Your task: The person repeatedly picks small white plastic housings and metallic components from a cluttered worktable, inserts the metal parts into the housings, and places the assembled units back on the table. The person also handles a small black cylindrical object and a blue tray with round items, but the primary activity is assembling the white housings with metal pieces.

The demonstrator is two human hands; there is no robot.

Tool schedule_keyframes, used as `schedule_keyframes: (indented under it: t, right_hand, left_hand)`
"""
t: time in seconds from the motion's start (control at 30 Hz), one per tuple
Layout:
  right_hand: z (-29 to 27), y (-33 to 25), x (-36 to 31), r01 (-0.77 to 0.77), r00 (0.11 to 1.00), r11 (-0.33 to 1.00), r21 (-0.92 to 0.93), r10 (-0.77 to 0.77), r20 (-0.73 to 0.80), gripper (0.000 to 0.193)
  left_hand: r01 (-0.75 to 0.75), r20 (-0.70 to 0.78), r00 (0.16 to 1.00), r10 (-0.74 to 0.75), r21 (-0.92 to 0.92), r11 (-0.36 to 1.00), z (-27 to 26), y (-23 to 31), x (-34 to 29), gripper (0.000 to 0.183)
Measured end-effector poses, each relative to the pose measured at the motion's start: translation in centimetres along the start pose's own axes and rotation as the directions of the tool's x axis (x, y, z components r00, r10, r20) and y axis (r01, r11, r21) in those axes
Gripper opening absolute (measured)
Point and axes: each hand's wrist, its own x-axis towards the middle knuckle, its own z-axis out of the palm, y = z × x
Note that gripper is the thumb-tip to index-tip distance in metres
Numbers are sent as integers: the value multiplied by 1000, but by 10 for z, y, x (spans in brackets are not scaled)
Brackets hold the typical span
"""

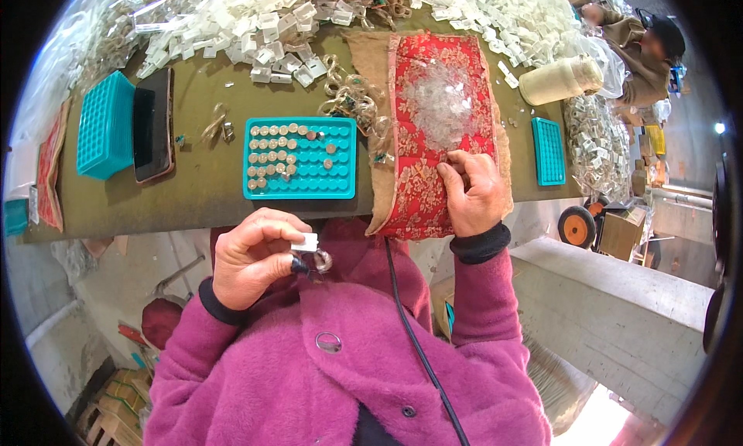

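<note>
My left hand [249, 262] is closed over the table's near edge. Its thumb and fingers pinch a small white plastic case [305, 242], and a coil of thin wire [323, 262] hangs beside it. On the right, my right hand [474, 192] rests over a red floral cloth [414, 194], thumb and forefinger drawn together. Whatever lies between those fingertips is too small to make out. Just beyond them is a heap of thin clear plastic pieces [441, 105]. Left of the cloth sits a teal tray [340, 184] with round dimples, partly filled with silvery discs [271, 144].
Stacked teal trays [104, 128] and a dark phone [153, 125] stand at left. White cases [271, 39] are heaped along the back, near wire coils [348, 94]. A cream cylindrical container [561, 80] and another teal tray [548, 152] lie right. Another person [638, 47] is at far right.
</note>
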Motion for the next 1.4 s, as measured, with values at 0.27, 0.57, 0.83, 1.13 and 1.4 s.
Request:
schedule_keyframes:
  t: [0.27, 0.57, 0.83, 1.13, 1.4]
  right_hand:
    - [5, 2, -3, 19, 998, 1000, 22, -18, -62, 10]
    - [8, 10, -3, 45, 993, 997, -66, -52, -107, 7]
    - [7, -3, -11, -80, 993, 975, 206, 96, -72, 9]
    - [13, -4, -5, 254, 964, 961, -109, -261, -57, 10]
    - [10, -2, -9, 112, 988, 993, -33, -114, -101, 8]
  left_hand:
    - [-70, 31, 997, 69, 21, 997, -8, 4, -5, 21]
    - [38, -45, 998, -44, -130, 991, -9, -2, -19, 30]
    - [40, -10, 999, -48, -404, 914, -11, -7, -19, 27]
    - [36, -63, 995, -76, -485, 874, -13, -7, -23, 23]
    - [68, -57, 993, -104, -449, 891, -14, -8, -23, 21]
